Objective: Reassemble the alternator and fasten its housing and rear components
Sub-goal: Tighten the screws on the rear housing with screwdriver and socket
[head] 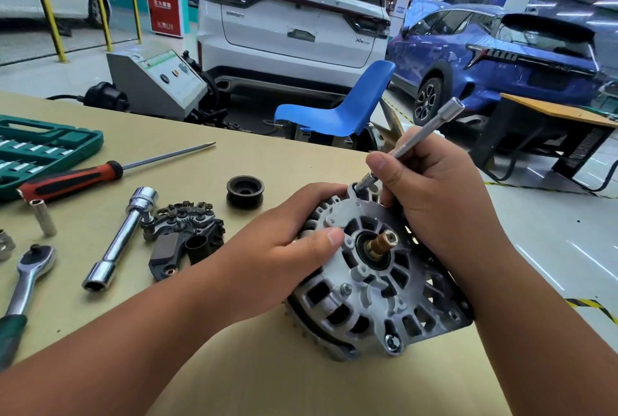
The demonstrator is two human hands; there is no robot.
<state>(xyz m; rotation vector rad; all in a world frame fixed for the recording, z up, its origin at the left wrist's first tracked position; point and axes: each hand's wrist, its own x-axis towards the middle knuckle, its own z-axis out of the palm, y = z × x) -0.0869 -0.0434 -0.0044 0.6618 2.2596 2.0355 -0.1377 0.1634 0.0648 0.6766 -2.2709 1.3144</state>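
1. Holding the alternator (pixel 374 281) on the table (pixel 284 164), our left hand (pixel 294 231) curls round its ribbed grey cast housing (pixel 334 302).
2. Our right hand (pixel 431 181) pinches the slim steel driver (pixel 424 134), socket (pixel 364 183) on the top corner; we should keep it straight and turn gently.
3. The black rectifier (pixel 184 238) and pulley (pixel 245 190) lie to the left.

We count two hands, the left hand (pixel 294 231) and the right hand (pixel 434 188), one alternator (pixel 374 285) and one socket driver (pixel 424 134). At nine to ten o'clock from the alternator we count one screwdriver (pixel 83 178), one ratchet (pixel 30 268), one tube wrench (pixel 123 235), one pulley (pixel 245 193) and one tool case (pixel 43 148). Towards twelve we count one chair (pixel 351 107), two white cars (pixel 294 14) and one blue car (pixel 485 57).
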